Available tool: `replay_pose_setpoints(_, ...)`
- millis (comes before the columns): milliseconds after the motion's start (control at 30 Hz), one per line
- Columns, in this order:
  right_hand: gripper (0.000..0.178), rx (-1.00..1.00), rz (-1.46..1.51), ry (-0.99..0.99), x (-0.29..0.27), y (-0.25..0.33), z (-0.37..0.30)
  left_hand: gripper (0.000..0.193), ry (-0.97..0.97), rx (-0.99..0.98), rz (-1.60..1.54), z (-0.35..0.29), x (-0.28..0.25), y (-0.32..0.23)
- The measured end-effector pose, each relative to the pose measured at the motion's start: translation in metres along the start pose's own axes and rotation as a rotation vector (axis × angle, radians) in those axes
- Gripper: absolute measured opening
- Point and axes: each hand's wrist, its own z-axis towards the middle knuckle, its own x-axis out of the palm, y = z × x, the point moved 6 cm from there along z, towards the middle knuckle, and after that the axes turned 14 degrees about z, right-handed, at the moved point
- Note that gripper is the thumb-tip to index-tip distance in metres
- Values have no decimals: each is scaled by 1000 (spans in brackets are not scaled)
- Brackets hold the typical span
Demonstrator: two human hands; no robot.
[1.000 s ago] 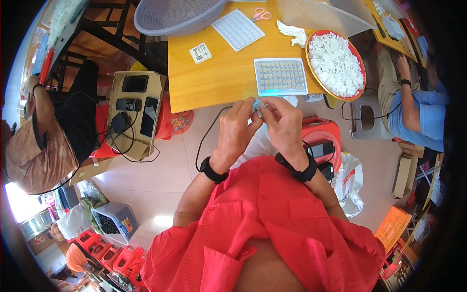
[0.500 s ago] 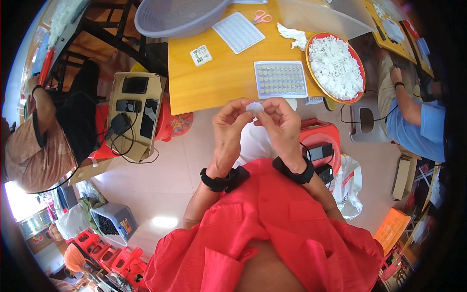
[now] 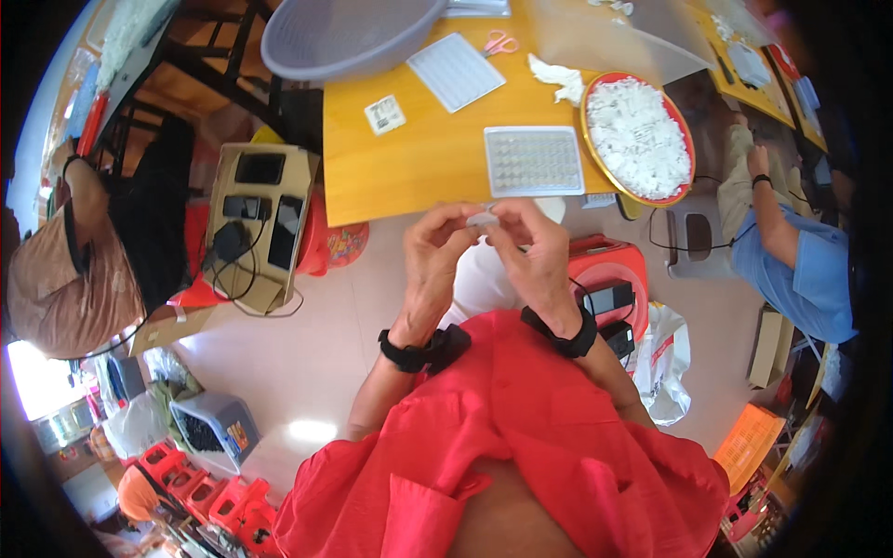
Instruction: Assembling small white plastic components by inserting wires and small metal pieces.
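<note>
Between the fingertips of my left hand (image 3: pixel 435 244) and my right hand (image 3: pixel 532 244) is a small round whitish disc (image 3: pixel 483 219). Both hands pinch it at the table's near edge, and the fingers partly cover it. Just beyond them lies a white tray (image 3: pixel 534 160) with rows of round compartments holding small greyish discs. To its right, a red round tray with a yellow rim (image 3: pixel 689 139) carries a heap of small white pieces (image 3: pixel 637 135). Each of my wrists wears a black band.
On the yellow table (image 3: pixel 358 177) are a second white tray (image 3: pixel 456 72), pink-handled scissors (image 3: pixel 500 43), a crumpled white cloth (image 3: pixel 556 76), a small printed card (image 3: pixel 384 114) and a grey basket (image 3: pixel 349 37). A cardboard box with phones (image 3: pixel 259 223) stands left. People sit at both sides.
The disc has tilted from facing up to nearly edge-on between my fingers. My hands have shifted slightly nearer to me, still gripping it.
</note>
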Motion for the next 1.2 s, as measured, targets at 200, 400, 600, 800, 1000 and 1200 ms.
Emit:
replay_pose_setpoints(200,16,5,-136,151,-12,6,16,25,119,-1,25,6,1,-6)
replay_pose_setpoints(400,13,305,40,73,-64,22,32,29,-82,103,166,37,-47,9)
replay_pose_setpoints(600,11,91,-147,25,-115,81,110,20,-484,295,719,70,-97,20)
replay_pose_setpoints(800,13,-86,-461,-98,-149,99,223,14,-538,407,884,70,-82,10)
replay_pose_setpoints(1000,16,-396,-841,68,-59,79,221,11,-594,385,930,66,-85,16)
replay_pose_setpoints(1200,13,-584,-1100,138,-26,62,238,16,-573,371,992,74,-86,19)
